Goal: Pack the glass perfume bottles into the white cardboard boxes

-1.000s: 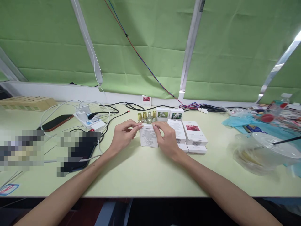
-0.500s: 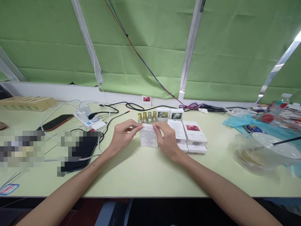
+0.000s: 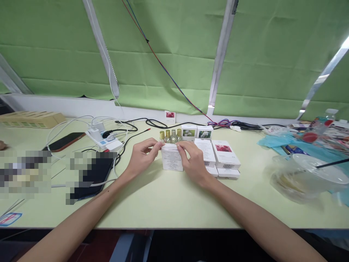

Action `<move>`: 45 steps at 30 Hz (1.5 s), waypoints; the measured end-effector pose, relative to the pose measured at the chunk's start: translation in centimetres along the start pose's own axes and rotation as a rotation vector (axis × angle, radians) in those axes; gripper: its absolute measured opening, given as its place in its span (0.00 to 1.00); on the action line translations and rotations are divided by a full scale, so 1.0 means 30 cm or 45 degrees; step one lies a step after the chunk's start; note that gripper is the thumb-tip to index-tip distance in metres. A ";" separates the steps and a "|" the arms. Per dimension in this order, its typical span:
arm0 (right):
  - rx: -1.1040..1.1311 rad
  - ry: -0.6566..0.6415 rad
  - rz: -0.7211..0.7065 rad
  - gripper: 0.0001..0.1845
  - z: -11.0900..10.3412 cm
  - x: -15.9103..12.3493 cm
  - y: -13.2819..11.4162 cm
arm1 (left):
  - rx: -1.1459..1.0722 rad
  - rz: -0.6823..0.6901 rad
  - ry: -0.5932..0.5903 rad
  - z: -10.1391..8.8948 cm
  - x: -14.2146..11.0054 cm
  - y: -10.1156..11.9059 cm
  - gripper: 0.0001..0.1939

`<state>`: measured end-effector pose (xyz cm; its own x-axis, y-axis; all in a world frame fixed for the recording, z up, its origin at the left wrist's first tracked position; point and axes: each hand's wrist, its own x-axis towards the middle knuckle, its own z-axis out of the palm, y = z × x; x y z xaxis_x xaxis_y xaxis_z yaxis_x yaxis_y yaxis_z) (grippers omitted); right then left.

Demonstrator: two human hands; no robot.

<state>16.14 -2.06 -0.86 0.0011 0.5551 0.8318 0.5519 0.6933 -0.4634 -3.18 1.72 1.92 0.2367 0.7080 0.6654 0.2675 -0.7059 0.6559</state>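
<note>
A small white box with printed text on its face stands upright on the table between my hands. My left hand pinches its top left corner, thumb and fingers close together. At the top right edge, my right hand grips the box with thumb and fingertips. Right behind it stand several small glass bottles with gold and silver caps, their lower parts hidden. White boxes with flower pictures lie stacked just right of my right hand. Two more flower boxes stand upright behind them.
To the left are a power strip with plugs, a dark phone, another phone and loose cables. A lidded plastic cup with a straw and a blue plastic bag are at right. One flower card leans at the back wall.
The left thumb has shifted slightly left and up along the box's top edge. The right hand and the box stay in place. A rounded brown shape has appeared at the far left edge.
</note>
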 end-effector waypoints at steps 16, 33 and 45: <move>0.018 0.002 -0.033 0.11 0.002 -0.001 0.002 | -0.093 -0.107 0.004 0.003 0.000 0.007 0.09; 0.026 0.012 -0.042 0.10 0.004 0.000 0.000 | -0.214 -0.277 -0.034 0.009 0.010 0.014 0.14; 0.014 -0.007 -0.034 0.10 0.002 -0.002 0.003 | -0.321 -0.330 -0.114 0.009 0.013 0.002 0.17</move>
<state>16.13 -2.00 -0.98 -0.0185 0.5387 0.8423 0.5426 0.7130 -0.4441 -2.82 1.95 2.12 0.2750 0.8551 0.4395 0.0932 -0.4787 0.8730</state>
